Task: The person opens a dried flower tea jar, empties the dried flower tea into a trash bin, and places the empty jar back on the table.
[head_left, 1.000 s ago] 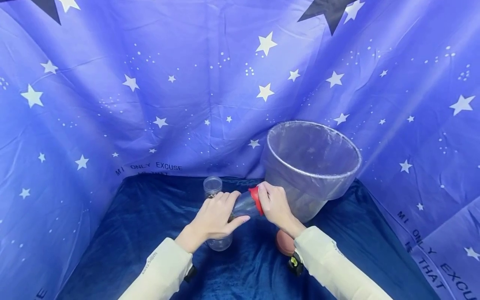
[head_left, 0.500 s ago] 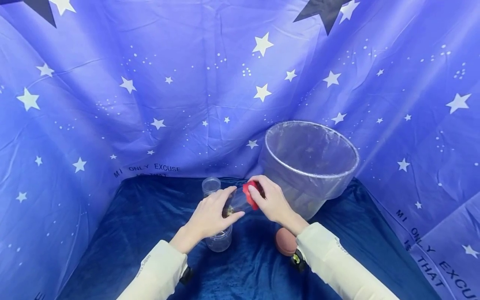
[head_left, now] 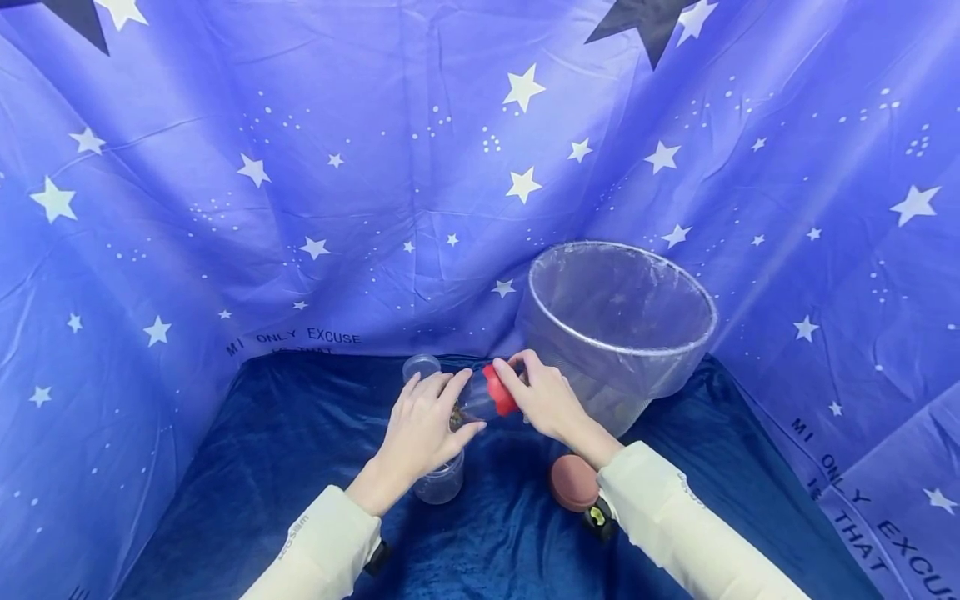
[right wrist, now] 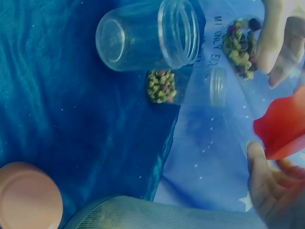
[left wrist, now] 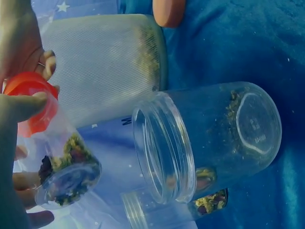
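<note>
My left hand (head_left: 423,425) grips a tilted clear plastic jar (head_left: 477,400) around its base end. Dried flowers (left wrist: 74,150) lie in the bottom of that jar. Over its mouth sits a red wavy-edged lid (head_left: 501,390), which my right hand (head_left: 553,404) pinches between thumb and fingers. A large clear jar (left wrist: 219,129), open at the top and with a few bits at its bottom, stands below the left hand. Behind it is a slimmer clear jar (right wrist: 190,86) partly filled with dried flowers. The left hand hides part of both standing jars in the head view.
A lined mesh wastebasket (head_left: 622,342) stands at the back right, with some yellowish matter low inside. A round terracotta-coloured lid-like piece (head_left: 573,482) lies near the right wrist. Dark blue velvet cloth (head_left: 495,533) covers the table, and a starry purple curtain (head_left: 420,167) surrounds it.
Both hands have shifted slightly left with the tilted jar. My right hand has turned on the red lid, its fingers and thumb now placed differently. The standing jars and wastebasket stay put.
</note>
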A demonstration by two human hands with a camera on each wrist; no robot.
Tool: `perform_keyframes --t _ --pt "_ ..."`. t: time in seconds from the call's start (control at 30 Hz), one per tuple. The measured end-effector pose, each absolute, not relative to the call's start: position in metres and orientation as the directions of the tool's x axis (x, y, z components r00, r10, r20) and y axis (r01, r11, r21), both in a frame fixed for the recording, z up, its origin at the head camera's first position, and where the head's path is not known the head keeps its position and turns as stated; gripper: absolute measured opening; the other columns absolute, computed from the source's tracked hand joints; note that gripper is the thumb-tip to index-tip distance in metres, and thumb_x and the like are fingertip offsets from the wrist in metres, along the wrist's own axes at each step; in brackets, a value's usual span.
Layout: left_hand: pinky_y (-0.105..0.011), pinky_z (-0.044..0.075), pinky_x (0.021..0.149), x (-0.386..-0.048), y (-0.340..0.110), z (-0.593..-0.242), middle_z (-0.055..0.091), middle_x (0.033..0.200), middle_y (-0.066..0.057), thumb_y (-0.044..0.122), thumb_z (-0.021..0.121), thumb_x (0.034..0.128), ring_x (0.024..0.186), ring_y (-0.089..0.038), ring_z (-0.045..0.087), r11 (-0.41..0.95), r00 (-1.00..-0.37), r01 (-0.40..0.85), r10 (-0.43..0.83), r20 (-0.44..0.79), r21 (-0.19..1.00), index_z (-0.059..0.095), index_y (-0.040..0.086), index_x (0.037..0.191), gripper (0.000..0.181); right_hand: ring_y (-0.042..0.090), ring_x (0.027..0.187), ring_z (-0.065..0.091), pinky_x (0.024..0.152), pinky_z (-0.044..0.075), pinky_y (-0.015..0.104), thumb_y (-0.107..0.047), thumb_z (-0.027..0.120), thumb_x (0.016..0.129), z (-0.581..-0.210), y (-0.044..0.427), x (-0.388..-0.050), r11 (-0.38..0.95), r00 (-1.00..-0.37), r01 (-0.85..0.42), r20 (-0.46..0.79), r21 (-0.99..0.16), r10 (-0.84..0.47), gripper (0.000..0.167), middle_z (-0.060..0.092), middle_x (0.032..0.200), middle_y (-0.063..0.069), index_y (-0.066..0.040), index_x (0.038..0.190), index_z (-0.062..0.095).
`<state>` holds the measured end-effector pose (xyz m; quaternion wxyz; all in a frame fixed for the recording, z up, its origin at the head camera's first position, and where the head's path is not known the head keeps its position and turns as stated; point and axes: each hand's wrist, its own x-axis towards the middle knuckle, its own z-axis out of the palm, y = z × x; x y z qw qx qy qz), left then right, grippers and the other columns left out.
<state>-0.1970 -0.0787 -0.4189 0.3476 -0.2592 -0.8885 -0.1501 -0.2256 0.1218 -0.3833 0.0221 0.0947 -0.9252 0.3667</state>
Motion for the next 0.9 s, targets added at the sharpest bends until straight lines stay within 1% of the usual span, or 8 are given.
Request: perform_keyframes --t 0.1,0.2,0.3,0.5,0.6,0.73,0.83,0.9 --pt "-0.047 0.057 0.083 -0.1962 -0.0776 -0.4199 0.072 0.107 -0.015 0.047 0.084 0.0703 0.098 -0.032 0.071 0.831 -0.578 0.556 0.371 0.727 0.018 0.062 0.011 0.126 0.071 0.015 0.050 0.059 0.054 0.049 0.029 -0.062 0.042 0.097 -0.3822 0.1208 -0.2239 0.722 -0.989 -0.133 0.040 -0.679 -0.145 0.056 0.067 0.081 0.004 -0.012 0.117 0.058" --pt "-0.045 0.059 0.078 -0.1957 -0.0768 -0.4219 0.071 0.109 -0.017 0.048 0.084 0.0704 0.095 -0.033 0.072 0.838 -0.561 0.545 0.387 0.731 -0.026 0.061 0.011 0.127 0.071 0.015 0.050 0.059 0.055 0.049 0.029 -0.060 0.044 0.097 -0.3808 0.1209 -0.2225 0.707 -0.987 -0.128 0.018 -0.695 -0.161 0.055 0.068 0.080 0.004 -0.010 0.116 0.058" --pt "-0.045 0.059 0.078 -0.1953 -0.0767 -0.4230 0.071 0.110 -0.017 0.049 0.084 0.0707 0.096 -0.032 0.071 0.848 -0.575 0.529 0.388 0.721 -0.035 0.060 0.012 0.129 0.073 0.017 0.048 0.059 0.054 0.051 0.030 -0.056 0.047 0.098 -0.3800 0.1217 -0.2225 0.662 -0.981 -0.133 0.002 -0.738 -0.195 0.052 0.069 0.080 0.004 -0.010 0.118 0.058" --pt "-0.047 0.057 0.081 -0.1950 -0.0771 -0.4213 0.070 0.110 -0.014 0.046 0.085 0.0700 0.100 -0.030 0.069 0.854 -0.586 0.520 0.378 0.716 -0.025 0.060 0.013 0.131 0.073 0.015 0.049 0.059 0.056 0.051 0.030 -0.051 0.051 0.098 -0.3807 0.1245 -0.2253 0.625 -0.969 -0.190 0.041 -0.757 -0.244 0.047 0.068 0.075 0.002 -0.010 0.120 0.060" --pt "-0.047 0.056 0.082 -0.1953 -0.0769 -0.4200 0.069 0.110 -0.012 0.045 0.085 0.0702 0.101 -0.030 0.068 0.855 -0.584 0.518 0.377 0.719 -0.027 0.060 0.014 0.132 0.073 0.015 0.050 0.060 0.056 0.053 0.033 -0.048 0.053 0.098 -0.3807 0.1261 -0.2258 0.597 -0.964 -0.210 0.061 -0.774 -0.259 0.046 0.069 0.075 0.004 -0.009 0.121 0.060" --pt "-0.047 0.056 0.084 -0.1948 -0.0776 -0.4184 0.068 0.109 -0.012 0.045 0.084 0.0710 0.101 -0.031 0.067 0.845 -0.584 0.535 0.370 0.723 0.000 0.060 0.013 0.132 0.072 0.018 0.050 0.061 0.053 0.055 0.036 -0.045 0.059 0.096 -0.3798 0.1279 -0.2250 0.567 -0.957 -0.235 0.087 -0.789 -0.276 0.045 0.069 0.077 0.007 -0.009 0.124 0.059" --pt "-0.047 0.056 0.085 -0.1944 -0.0788 -0.4174 0.068 0.109 -0.013 0.044 0.083 0.0727 0.100 -0.032 0.067 0.832 -0.594 0.553 0.367 0.716 0.032 0.059 0.012 0.132 0.072 0.017 0.049 0.060 0.052 0.054 0.033 -0.042 0.063 0.094 -0.3797 0.1293 -0.2243 0.566 -0.947 -0.279 0.125 -0.776 -0.296 0.046 0.068 0.075 0.008 -0.011 0.127 0.058" --pt "-0.046 0.056 0.086 -0.1946 -0.0797 -0.4167 0.069 0.110 -0.014 0.044 0.082 0.0745 0.101 -0.033 0.068 0.823 -0.609 0.565 0.371 0.701 0.055 0.058 0.010 0.133 0.071 0.014 0.051 0.060 0.052 0.052 0.029 -0.039 0.067 0.092 -0.3798 0.1304 -0.2238 0.567 -0.933 -0.331 0.173 -0.754 -0.315 0.046 0.067 0.077 0.008 -0.011 0.128 0.058"
